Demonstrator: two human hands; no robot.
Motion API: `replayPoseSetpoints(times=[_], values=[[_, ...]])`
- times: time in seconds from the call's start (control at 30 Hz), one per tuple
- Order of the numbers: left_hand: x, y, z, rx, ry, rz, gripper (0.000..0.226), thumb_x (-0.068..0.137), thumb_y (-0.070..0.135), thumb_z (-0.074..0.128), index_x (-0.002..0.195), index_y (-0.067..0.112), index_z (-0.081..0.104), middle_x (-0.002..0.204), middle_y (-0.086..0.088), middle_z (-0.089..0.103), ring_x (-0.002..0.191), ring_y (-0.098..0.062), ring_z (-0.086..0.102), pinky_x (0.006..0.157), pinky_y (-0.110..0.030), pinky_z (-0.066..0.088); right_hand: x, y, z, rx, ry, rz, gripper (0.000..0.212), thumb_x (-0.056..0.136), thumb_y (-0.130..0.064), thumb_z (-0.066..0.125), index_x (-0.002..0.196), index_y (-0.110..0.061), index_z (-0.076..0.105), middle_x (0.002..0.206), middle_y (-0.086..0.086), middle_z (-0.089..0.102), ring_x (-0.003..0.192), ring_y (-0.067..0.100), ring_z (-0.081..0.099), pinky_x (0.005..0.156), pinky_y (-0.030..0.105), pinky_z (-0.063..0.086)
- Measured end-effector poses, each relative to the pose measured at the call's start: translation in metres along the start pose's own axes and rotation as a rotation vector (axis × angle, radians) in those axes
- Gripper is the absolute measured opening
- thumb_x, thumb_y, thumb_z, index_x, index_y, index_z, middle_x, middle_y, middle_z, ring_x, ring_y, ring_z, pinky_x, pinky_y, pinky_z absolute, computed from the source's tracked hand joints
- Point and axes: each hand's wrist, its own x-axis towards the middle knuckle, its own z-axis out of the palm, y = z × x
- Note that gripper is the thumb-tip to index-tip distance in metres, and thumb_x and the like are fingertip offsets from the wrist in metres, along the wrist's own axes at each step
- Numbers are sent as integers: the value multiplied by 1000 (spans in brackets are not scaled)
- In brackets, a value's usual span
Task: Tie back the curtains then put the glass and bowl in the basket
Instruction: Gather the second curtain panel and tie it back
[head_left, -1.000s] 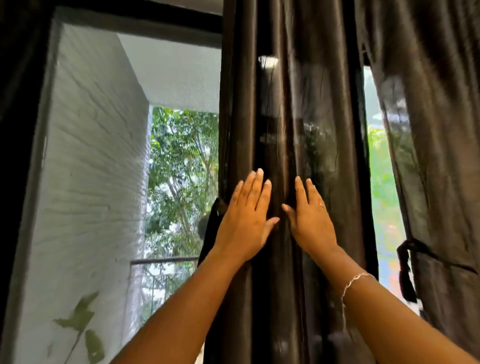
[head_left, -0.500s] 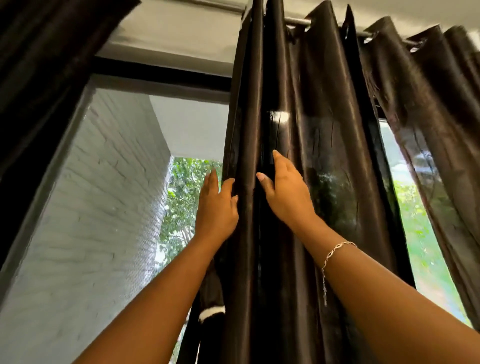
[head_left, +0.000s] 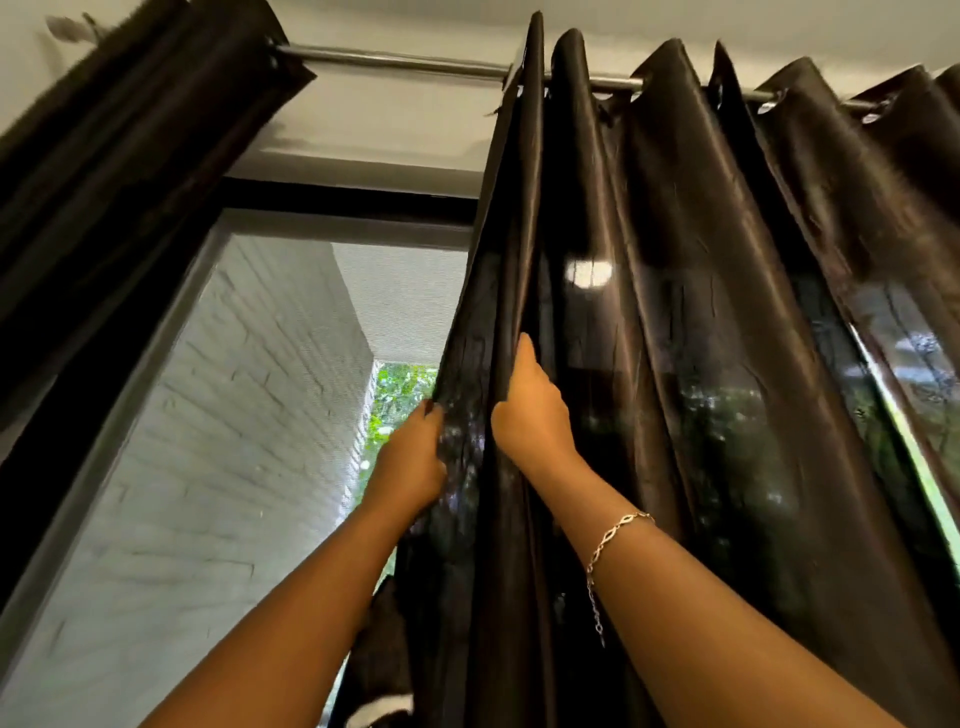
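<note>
White-painted brick showed outside, and a glossy, crinkled dark-brown curtain hung in deep folds from a round metal rod. The left hand gripped its leading edge; the right hand clasped the neighbouring fold.

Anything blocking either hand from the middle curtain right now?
Nothing visible does. The left hand and right hand both grip folds at the left edge of the curtain, well below the rod.

A silver metal curtain rod carries the left dark brown glossy curtain and the right dark brown glossy curtain.
</note>
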Motion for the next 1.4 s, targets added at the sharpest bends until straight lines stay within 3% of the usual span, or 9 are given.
replayPoseSetpoints(times=[0.07, 0.17, 0.33, 0.57, 0.73, 0.9, 1.2, 1.33, 1.4], values=[[2, -19, -19, -38, 49, 8, 68, 79, -7, 47, 141, 20, 36, 146, -2, 40, 115, -33, 53, 84, -32, 44, 6, -15, 18, -51, -25, -39, 75, 90, 2, 41, 149, -16, -2, 155, 16, 14, 128, 37, 40, 97, 38, 38], [5, -56, -56, -70, 96, -8, 64, 74, 9, 45, 137, 12, 42, 147, -6, 38, 122, -33, 50, 93, -31, 41, 18, -47, 55, -75, -99, -56, 73, 93, -1, 40, 149, -11, -6, 156, 20, 2, 136, 39, 29, 105, 40, 31], [31, -129, -133, 45, 175, -76, 65, 74, -21, 43, 135, 2, 42, 148, -14, 31, 134, -28, 38, 106, -25, 28, 46, -117, 114, 10, -135, -76, 74, 93, -3, 42, 147, -5, -8, 154, 24, 3, 136, 42, 27, 107, 44, 29], [37, -200, -238, 307, 313, -181, 60, 75, -19, 45, 132, 0, 47, 146, -14, 36, 128, -35, 44, 108, -39, 32, 70, -212, 182, 163, -249, -156, 68, 97, -17, 40, 147, -1, -4, 152, 30, 6, 138, 44, 18, 113, 48, 20], [21, -228, -262, 363, 283, -189, 60, 75, -15, 52, 130, 8, 52, 142, -21, 41, 129, -37, 43, 108, -43, 33, 65, -250, 205, 240, -266, -174, 68, 95, -8, 41, 148, -5, -1, 154, 25, -3, 140, 47, 6, 115, 47, 13], [10, -216, -242, 305, 191, -60, 65, 72, -18, 51, 129, 12, 54, 138, -19, 47, 128, -32, 43, 108, -35, 31, 41, -223, 193, 311, -24, -160, 74, 83, -9, 53, 146, -5, 14, 146, 23, 26, 131, 39, 33, 109, 42, 29], [0, -164, -186, 178, 123, -69, 42, 88, 2, 54, 129, 11, 53, 136, -19, 46, 127, -29, 43, 92, -22, 27, 7, -145, 110, 390, 154, -90, 79, 88, -36, 58, 149, -17, 12, 152, 5, 26, 138, 22, 28, 111, 34, 25], [-4, -134, -182, 75, 482, -27, 30, 93, 9, 47, 120, 7, 61, 140, -15, 43, 130, -24, 41, 102, -24, 27, 13, -121, 77, 380, 206, -70, 66, 89, -34, 57, 144, -18, 25, 142, 6, 39, 129, 20, 40, 101, 27, 33], [-5, -115, -184, -4, 607, 41, 29, 95, 12, 45, 117, 4, 61, 118, -8, 59, 109, -19, 54, 88, -21, 35, 18, -109, 65, 370, 233, -79, 58, 89, -30, 58, 140, -18, 32, 137, 7, 44, 123, 20, 45, 102, 31, 36]])
